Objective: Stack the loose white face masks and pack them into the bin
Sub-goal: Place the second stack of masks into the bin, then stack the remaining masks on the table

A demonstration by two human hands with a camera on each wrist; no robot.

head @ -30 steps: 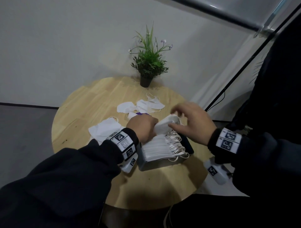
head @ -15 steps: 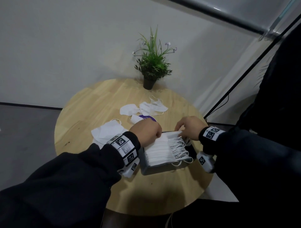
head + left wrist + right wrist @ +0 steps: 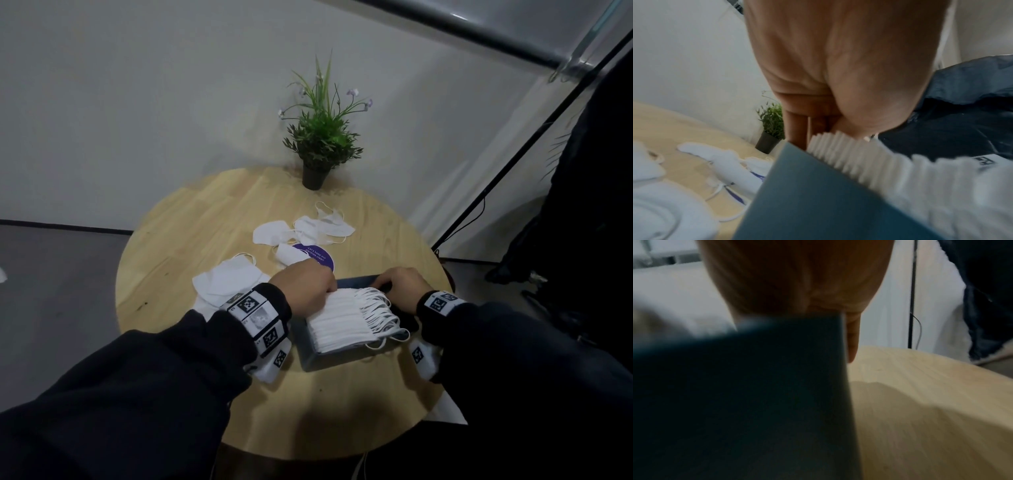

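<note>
- Your bin (image 3: 337, 359), dark blue-grey, sits on the round wooden table (image 3: 191, 240) close to its near-right edge, with a short strip of bare wood between it and the rim.
- The stack of masks (image 3: 346, 322) stands on edge in the bin: white, folded flat, packed tight, with the ear loops fanned out to the right.
- Your left hand (image 3: 305, 286) is on the far-left end of the stack, fingers curled down over the top mask; whether it grips or only presses, cannot tell.
- Your right hand (image 3: 399, 286) is at the bin's far-right corner, fingers curled over the rim; its grip is hidden.
- Loose masks (image 3: 308, 231) lie mid-table, and another pile (image 3: 229, 281) sits just left of your left wrist.
- A purple sticker (image 3: 317, 255) lies beyond your left hand.
- A potted plant (image 3: 320, 144) stands at the far edge; the left side of the table is bare wood.
</note>
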